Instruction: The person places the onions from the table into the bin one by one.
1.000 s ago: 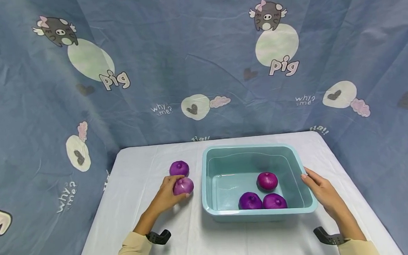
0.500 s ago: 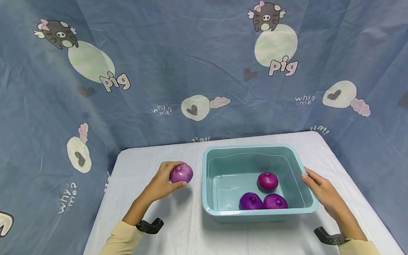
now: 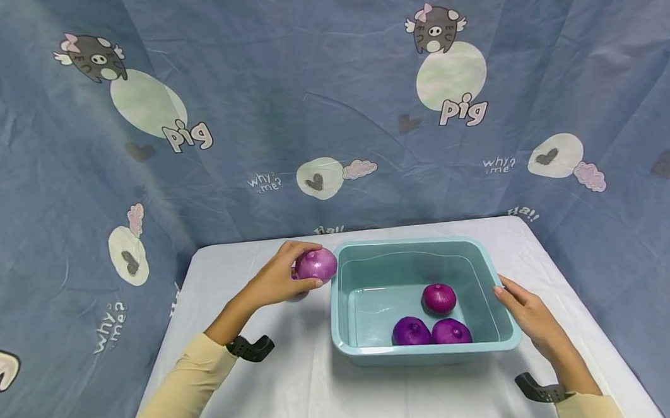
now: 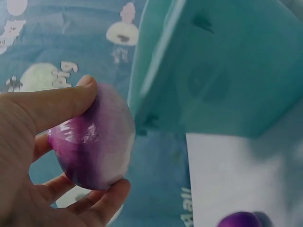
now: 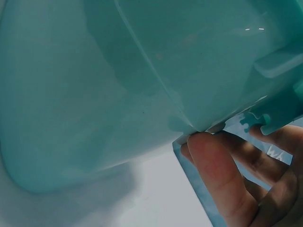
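"Start at the left. What's in that hand?"

"A tan sleeve (image 3: 187,384) comes in from the near left, with a black band (image 3: 250,348) at the wrist. Beyond it, the left hand (image 3: 272,282) grips a pale purple onion (image 3: 317,265), thumb on the near side and fingers on the far side, holding it above the white table (image 3: 254,399)."

"Is there another onion under there?"

"Yes, a darker onion (image 3: 298,297), mostly hidden by that hand. I can just see a strip of it below the thumb."

"How near is the raised one to the tub (image 3: 428,359)?"

"Right beside the left rim, towards the far corner. Whether they touch, I can't tell from here."

"And inside the tub?"

"Three onions, all purple. The left one (image 3: 411,330) lies by the near wall, around the middle. Next comes the far one (image 3: 439,298), a little deeper in and redder. Then the right one (image 3: 451,330), by the near wall again, just beside the first."

"What about the other hand?"

"The right hand (image 3: 530,312) holds the tub by its right rim, pinched between thumb and fingers. There's a matching band (image 3: 540,389) on that wrist too. Behind everything, on the far side, hangs a blue cloth (image 3: 282,66) printed with pigs and hearts."
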### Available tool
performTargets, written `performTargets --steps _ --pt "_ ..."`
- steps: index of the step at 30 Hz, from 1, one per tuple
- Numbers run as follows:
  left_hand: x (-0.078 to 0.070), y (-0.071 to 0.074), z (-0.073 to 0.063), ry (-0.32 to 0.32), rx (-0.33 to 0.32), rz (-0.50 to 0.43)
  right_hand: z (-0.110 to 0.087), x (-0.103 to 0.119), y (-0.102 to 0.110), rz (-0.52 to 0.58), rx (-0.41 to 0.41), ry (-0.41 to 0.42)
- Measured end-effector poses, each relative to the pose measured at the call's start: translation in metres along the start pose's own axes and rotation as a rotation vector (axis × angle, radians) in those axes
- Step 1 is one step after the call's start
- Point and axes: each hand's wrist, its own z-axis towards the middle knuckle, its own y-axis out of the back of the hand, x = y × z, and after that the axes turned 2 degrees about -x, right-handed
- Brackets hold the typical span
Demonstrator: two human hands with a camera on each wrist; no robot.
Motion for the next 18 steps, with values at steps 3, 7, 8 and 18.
performTargets --steps 3,7,8,18 --pt "-0.01 -0.001 0.008 -0.027 0.021 -0.045 0.0 -0.001 0.0 0.002 -0.002 0.0" --pt "-0.022 -0.005 0.018 -0.074 0.068 -0.08 -0.001 -0.001 0.001 -0.001 -0.005 -0.005" --pt "-0.024 -0.007 0.021 -0.081 0.083 -0.086 -0.001 -0.001 0.001 -0.001 -0.006 -0.005" --pt "-0.05 -0.039 0.05 -0.124 0.214 -0.038 0.001 -0.001 0.002 0.001 -0.004 -0.004"
